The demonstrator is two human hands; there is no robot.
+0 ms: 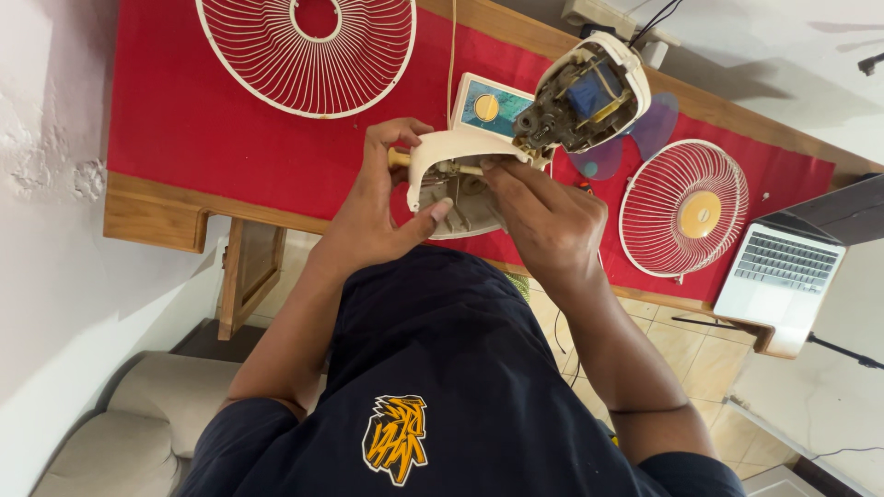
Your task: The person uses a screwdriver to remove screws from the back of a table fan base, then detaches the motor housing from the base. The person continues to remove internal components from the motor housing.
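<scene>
A cream plastic fan housing piece [451, 152] is held over the red-covered table [212, 120], near its front edge. My left hand [382, 198] grips its left end, thumb across the underside. My right hand [543, 216] holds its right side, fingertips at the small shaft inside. Just behind it the fan's opened motor head [585, 97] shows its metal parts and a blue component. The fan's base with a blue panel and yellow knob [486, 108] lies beneath.
A white wire fan guard [308, 55] lies at the back left. A second guard with an orange centre [683, 210] lies at the right, with translucent blue blades [649, 129] behind it. An open laptop [783, 267] sits at the far right. A sofa [129, 423] is lower left.
</scene>
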